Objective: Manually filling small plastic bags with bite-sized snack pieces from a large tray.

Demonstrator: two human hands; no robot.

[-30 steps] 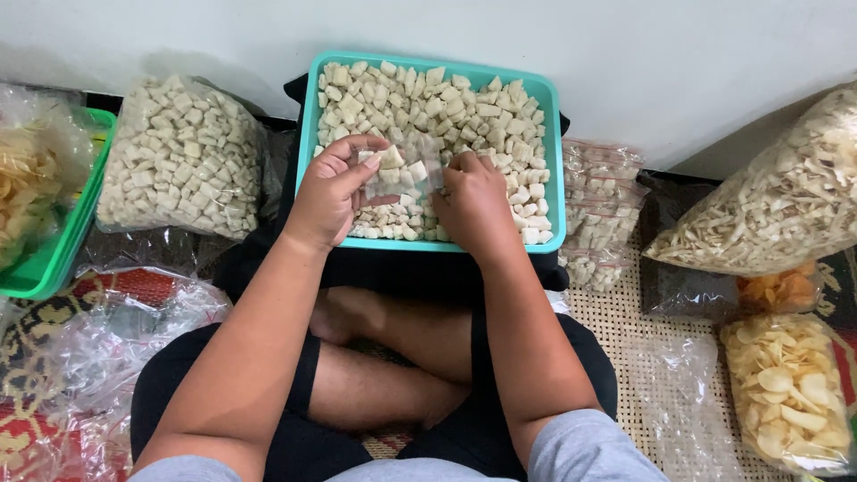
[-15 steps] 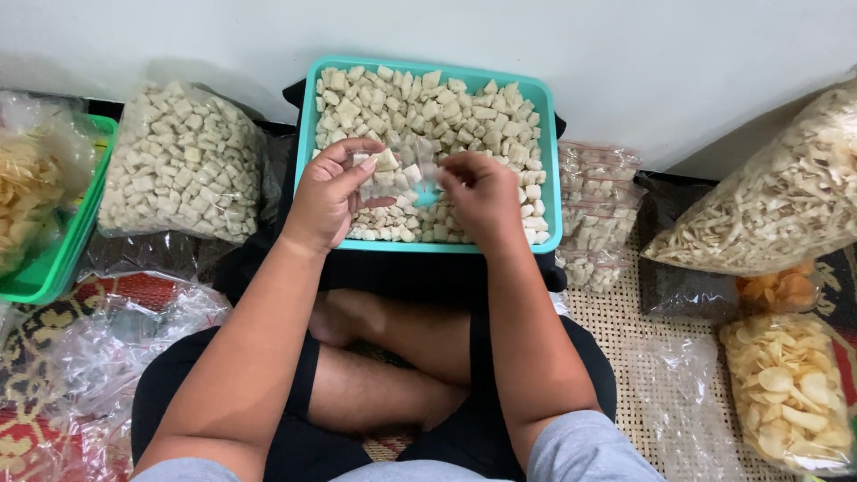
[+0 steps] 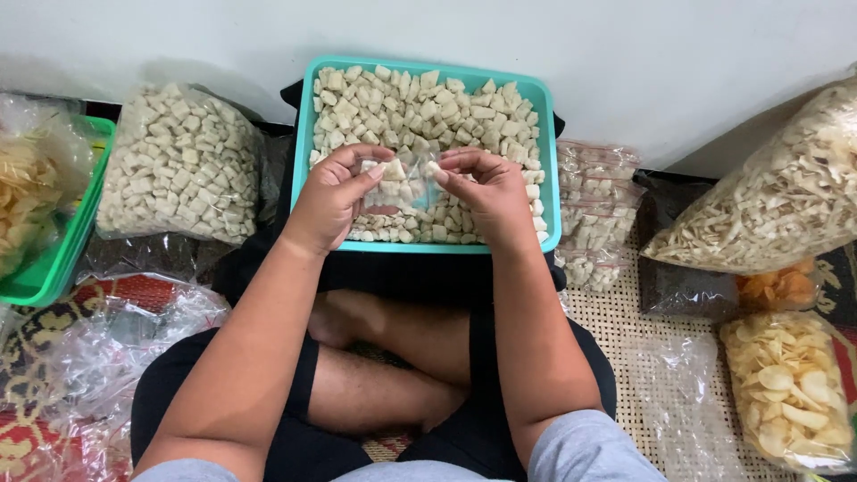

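Both hands pinch a small clear bag (image 3: 403, 183) between them: the left hand (image 3: 332, 198) holds its left edge in a finger-and-thumb grip, the right hand (image 3: 486, 192) its right edge. The bag hangs just above the pale cracker pieces (image 3: 428, 103) filling the teal tray (image 3: 551, 161) beneath the grip.

At the frame's upper centre, a left hand (image 3: 332, 198) and right hand (image 3: 489, 192) pinch a small clear plastic bag (image 3: 403, 185) of pale crackers over a teal plastic tray (image 3: 552, 170) of pale cracker cubes (image 3: 428, 103).
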